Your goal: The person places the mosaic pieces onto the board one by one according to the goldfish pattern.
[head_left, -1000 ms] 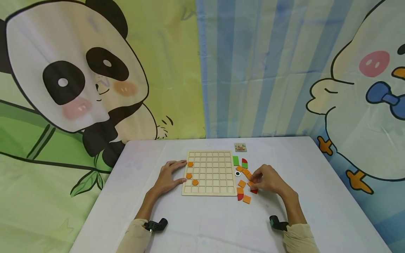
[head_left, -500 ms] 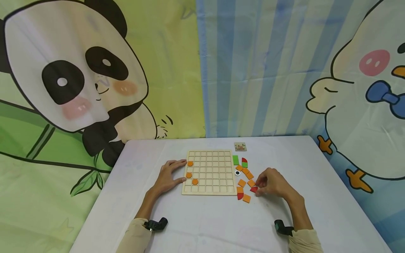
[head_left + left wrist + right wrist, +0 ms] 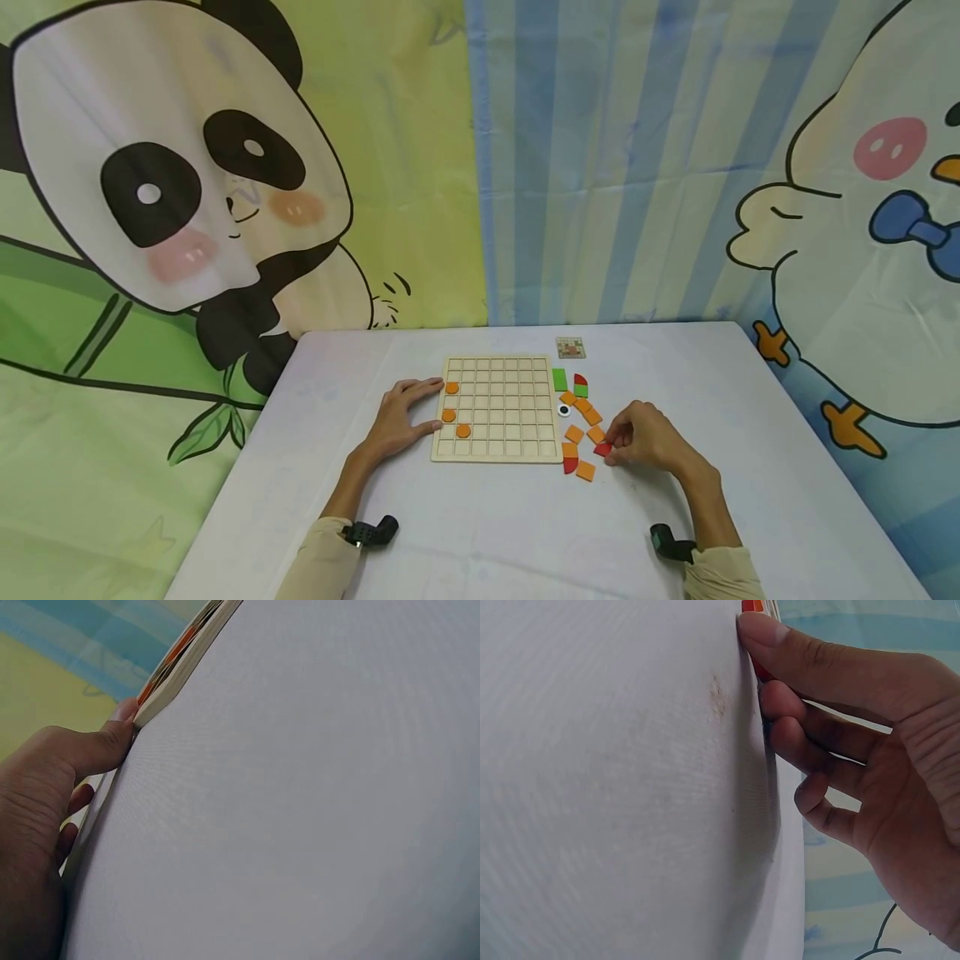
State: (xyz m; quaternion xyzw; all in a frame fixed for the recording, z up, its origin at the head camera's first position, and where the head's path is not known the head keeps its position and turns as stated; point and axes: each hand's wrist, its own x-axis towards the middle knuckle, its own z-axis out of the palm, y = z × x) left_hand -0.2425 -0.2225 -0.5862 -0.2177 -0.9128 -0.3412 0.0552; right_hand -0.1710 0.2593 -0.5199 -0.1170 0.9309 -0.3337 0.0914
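Observation:
A pale wooden grid board (image 3: 498, 408) lies flat on the table, with several orange round pieces (image 3: 464, 431) in its left cells. My left hand (image 3: 397, 417) rests at the board's left edge, thumb and fingers spread apart; the left wrist view shows the thumb (image 3: 105, 746) touching the board's corner. To the right of the board, my right hand (image 3: 647, 435) pinches a red curved piece (image 3: 602, 449) at its outer end, on the tabletop. In the right wrist view part of this red piece (image 3: 760, 670) shows behind the thumb, and the other fingers are curled.
Several orange square tiles (image 3: 585, 472) lie between board and right hand. Near them are a green tile (image 3: 559, 380), a red-and-green piece (image 3: 581, 385), a black-and-white disc (image 3: 564, 411) and another red piece (image 3: 571, 466). A small patterned card (image 3: 571, 347) lies behind.
My right hand has shifted slightly right and down from the orange tiles, uncovering one tile and more of the red piece. During the last half second it barely moves. The left hand stays put.

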